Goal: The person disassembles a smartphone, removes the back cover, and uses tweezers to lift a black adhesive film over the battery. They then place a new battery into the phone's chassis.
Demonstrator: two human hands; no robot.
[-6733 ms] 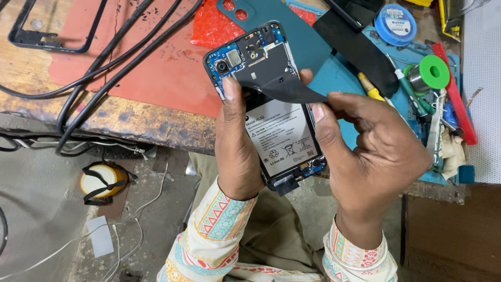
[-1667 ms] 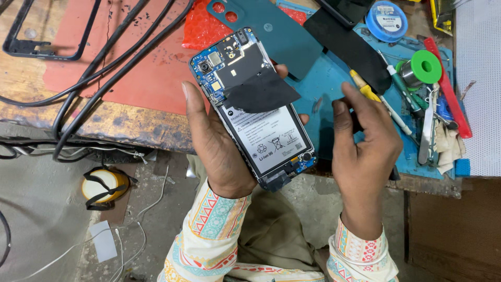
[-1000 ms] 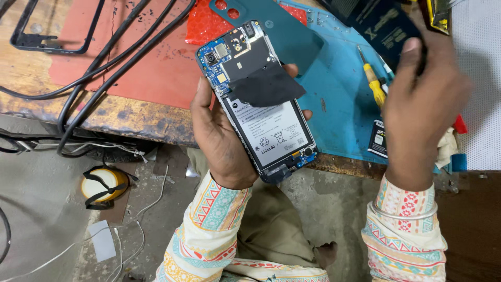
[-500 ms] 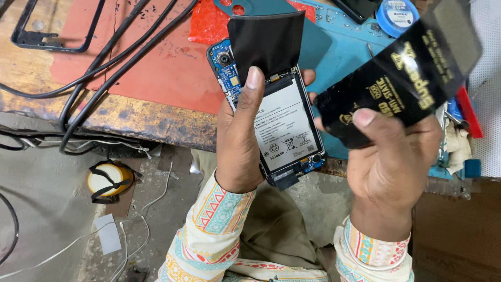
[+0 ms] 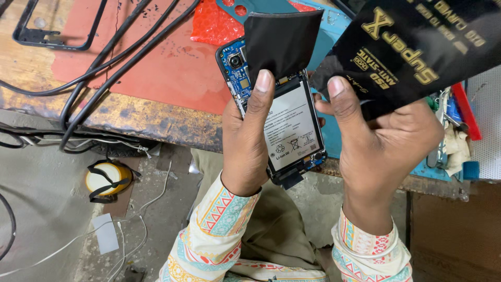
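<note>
Opened phone [image 5: 282, 112] as landmark: blue circuit board, glossy white paper-like battery label, matt black film flap [image 5: 282, 39] peeled above it. Right of phone, glossy black plastic pouch [image 5: 417, 47], gold print. Left of phone, matt red mat [image 5: 156, 68] on worn, rough wooden bench [image 5: 130, 117]; smooth black rubbery cables [image 5: 94, 68]. Below phone, patterned cloth sleeves [image 5: 219, 214].

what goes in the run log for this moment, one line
left hand: holds opened phone, thumb pinning black flap | right hand: holds black pouch | behind: red mat, black cables
</note>
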